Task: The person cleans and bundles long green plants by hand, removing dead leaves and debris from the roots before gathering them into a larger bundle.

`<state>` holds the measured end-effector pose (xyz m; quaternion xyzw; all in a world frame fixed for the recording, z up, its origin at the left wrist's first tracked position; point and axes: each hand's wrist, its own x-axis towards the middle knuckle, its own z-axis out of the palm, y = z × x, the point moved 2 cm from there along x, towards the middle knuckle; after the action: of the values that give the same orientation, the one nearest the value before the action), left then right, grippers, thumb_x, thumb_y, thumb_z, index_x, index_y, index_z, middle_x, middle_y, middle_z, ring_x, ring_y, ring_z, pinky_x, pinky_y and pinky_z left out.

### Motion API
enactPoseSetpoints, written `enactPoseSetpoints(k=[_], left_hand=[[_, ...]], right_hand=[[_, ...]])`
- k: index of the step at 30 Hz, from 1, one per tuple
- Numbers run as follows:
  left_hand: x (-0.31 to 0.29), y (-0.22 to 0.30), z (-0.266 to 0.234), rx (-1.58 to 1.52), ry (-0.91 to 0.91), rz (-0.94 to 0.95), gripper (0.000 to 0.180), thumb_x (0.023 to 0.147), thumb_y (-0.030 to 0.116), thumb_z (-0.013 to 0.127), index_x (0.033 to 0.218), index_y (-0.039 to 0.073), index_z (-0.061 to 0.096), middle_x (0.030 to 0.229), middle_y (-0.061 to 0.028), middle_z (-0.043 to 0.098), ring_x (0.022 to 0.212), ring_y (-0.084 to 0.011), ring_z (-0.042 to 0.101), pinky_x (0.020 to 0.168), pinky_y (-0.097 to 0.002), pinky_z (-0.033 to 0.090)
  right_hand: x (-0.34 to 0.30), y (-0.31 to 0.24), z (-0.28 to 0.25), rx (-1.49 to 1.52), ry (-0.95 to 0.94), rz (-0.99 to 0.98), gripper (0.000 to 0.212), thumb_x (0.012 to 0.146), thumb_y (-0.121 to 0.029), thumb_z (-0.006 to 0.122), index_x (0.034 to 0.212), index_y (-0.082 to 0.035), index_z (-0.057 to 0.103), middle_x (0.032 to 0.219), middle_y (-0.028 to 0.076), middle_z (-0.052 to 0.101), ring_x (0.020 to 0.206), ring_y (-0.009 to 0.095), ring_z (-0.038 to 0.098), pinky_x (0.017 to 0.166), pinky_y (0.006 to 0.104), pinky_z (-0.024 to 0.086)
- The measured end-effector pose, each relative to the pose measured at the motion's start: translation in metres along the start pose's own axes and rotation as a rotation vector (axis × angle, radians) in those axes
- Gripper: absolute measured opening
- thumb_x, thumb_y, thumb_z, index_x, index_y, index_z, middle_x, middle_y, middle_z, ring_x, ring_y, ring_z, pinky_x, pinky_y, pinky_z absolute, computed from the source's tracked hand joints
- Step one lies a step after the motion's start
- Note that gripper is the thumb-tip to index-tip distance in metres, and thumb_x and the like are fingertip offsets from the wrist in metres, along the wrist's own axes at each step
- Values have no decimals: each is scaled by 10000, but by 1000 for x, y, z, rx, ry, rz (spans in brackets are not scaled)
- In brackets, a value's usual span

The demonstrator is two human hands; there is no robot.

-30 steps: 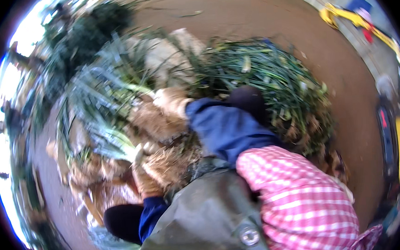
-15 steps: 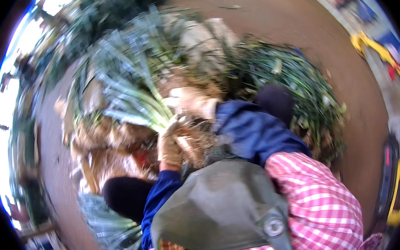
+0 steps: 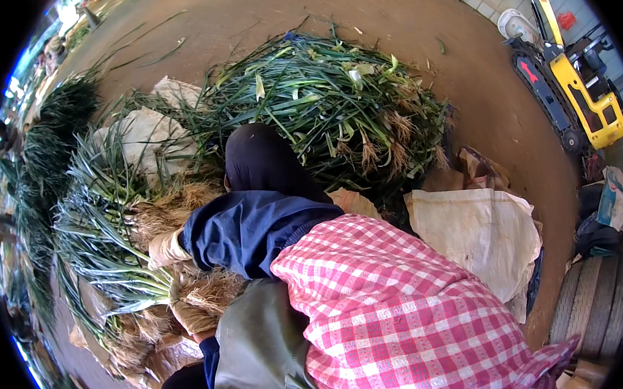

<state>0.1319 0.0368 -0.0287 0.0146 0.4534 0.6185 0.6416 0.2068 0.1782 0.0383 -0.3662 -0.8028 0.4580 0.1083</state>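
My left hand, in a tan work glove, is closed around the pale lower stems of a bunch of leeks. Its long green leaves fan out to the left, and its shaggy, straw-coloured roots point right, toward my lap. My right hand, gloved as well, is just beyond the bunch, beside a clump of dry roots. Its fingers bend down out of sight among leaves and roots, so their grip is hidden. More rooty leek bunches lie beneath and left of my left hand.
A big heap of loose leeks lies beyond my knee. Pale sacks lie at its left, and another flat sack at my right. More leeks line the far left. A yellow machine on tracks and stacked tyres stand right.
My view has swung to the right, so hands and bunch now appear farther left. My left hand still grips the leeks; my right hand's fingers, stretched out before, now bend down out of sight.
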Motion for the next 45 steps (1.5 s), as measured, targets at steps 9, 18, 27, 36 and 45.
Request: enactPoseSetpoints(k=[9,18,27,36,45], left_hand=[[1,-3,-9,-139,-142,56,394,958,317,384,1095,22,606,1069,-118,641,1000,-261,590,924,-411,452],[0,3,0,-134,34,98,316,879,276,561,1054,18,615,814,-199,659,646,-289,626,578,-397,540],[-12,-1,42,-347,16,113,322,911,289,539,1055,6,595,789,-150,662,637,-281,636,588,-392,552],[-28,2,44,-418,-40,63,290,926,354,591,1012,79,631,842,-62,675,702,-197,649,657,-334,560],[-11,3,12,-238,107,92,125,809,82,661,888,-3,616,661,-104,635,535,-206,616,495,-338,527]], right_hand=[[-53,-17,11,-376,-123,-468,326,818,-371,605,892,-68,701,784,154,672,702,306,651,630,414,511],[-83,27,-9,-848,-682,-222,237,781,-228,599,875,-34,698,807,130,689,767,278,666,598,428,517],[-4,29,4,409,-456,136,380,928,-417,542,933,-62,678,783,72,674,640,159,614,577,311,496],[-36,3,29,-536,-212,-270,270,867,-336,560,988,-113,655,907,131,675,853,333,644,750,430,497],[25,-32,24,-130,-40,-137,249,907,-287,543,888,-59,641,853,124,651,795,277,634,664,371,496]])
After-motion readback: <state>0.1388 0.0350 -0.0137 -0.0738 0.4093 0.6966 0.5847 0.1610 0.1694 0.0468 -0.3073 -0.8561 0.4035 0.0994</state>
